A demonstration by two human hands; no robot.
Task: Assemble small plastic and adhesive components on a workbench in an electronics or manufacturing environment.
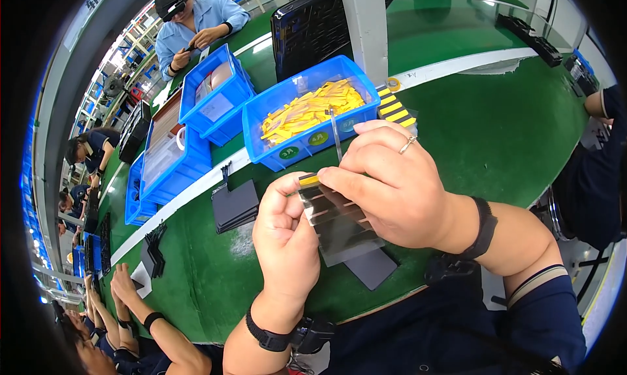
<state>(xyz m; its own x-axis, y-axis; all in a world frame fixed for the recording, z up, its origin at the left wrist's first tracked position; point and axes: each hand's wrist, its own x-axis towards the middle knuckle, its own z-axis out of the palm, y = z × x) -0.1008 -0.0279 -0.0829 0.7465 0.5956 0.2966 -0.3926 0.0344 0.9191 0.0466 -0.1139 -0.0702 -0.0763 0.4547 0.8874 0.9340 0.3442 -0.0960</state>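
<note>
Left hand (pixel 285 241) pinches dark sheet (pixel 333 218) by its edge, steadying it above the green counter (pixel 496 133). Right hand (pixel 392 182) closes fingers on tweezers (pixel 336 134), near side of yellow-strip bin (pixel 310 110).

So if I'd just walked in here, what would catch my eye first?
Probably the two hands in the middle: the left hand and right hand together hold a dark flat panel, the right also gripping tweezers. Just behind sits a blue bin of bright yellow strips on the green table.
</note>
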